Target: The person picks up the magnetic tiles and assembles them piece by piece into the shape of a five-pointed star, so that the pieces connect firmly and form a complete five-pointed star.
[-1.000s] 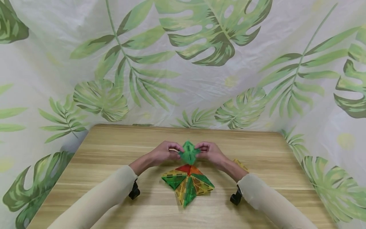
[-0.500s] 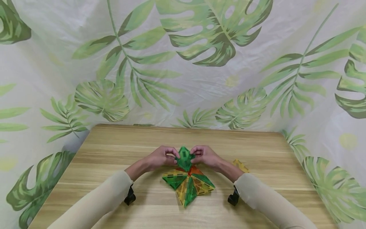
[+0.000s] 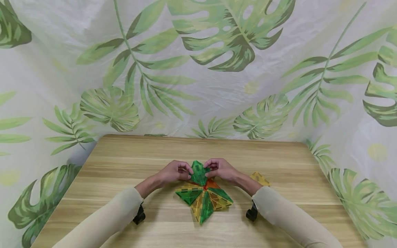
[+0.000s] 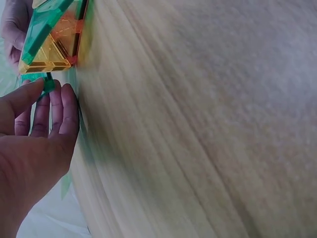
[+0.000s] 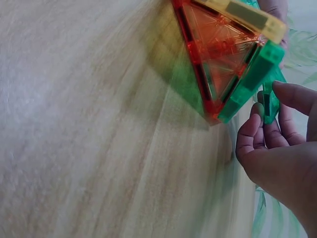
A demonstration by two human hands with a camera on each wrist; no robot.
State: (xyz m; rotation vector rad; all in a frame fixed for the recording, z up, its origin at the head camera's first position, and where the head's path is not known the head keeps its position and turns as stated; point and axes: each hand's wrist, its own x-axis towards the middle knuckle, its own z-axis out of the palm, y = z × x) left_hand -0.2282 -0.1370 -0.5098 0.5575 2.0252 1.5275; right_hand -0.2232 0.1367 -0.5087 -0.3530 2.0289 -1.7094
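Between both hands, at the far side of a star-like build, is a pair of joined green translucent magnetic tiles (image 3: 199, 173). My left hand (image 3: 176, 171) pinches their left corner between thumb and fingers; the corner shows green at the fingertips in the left wrist view. On the other side my right hand (image 3: 221, 169) pinches the right corner, the green edge (image 5: 269, 101) visible in the right wrist view. The build (image 3: 204, 203) of green, yellow, orange and red triangular tiles stands on the table, its points spread toward me. The held tiles partly cover its red part.
A loose yellow tile (image 3: 260, 179) lies on the wooden table (image 3: 124, 155), just beyond the right forearm. A leaf-printed cloth (image 3: 198, 86) hangs behind the table and at its sides.
Both hands have brought the green tile pair nearer to me and slightly left, down against the far side of the build. The build itself has stayed in place.
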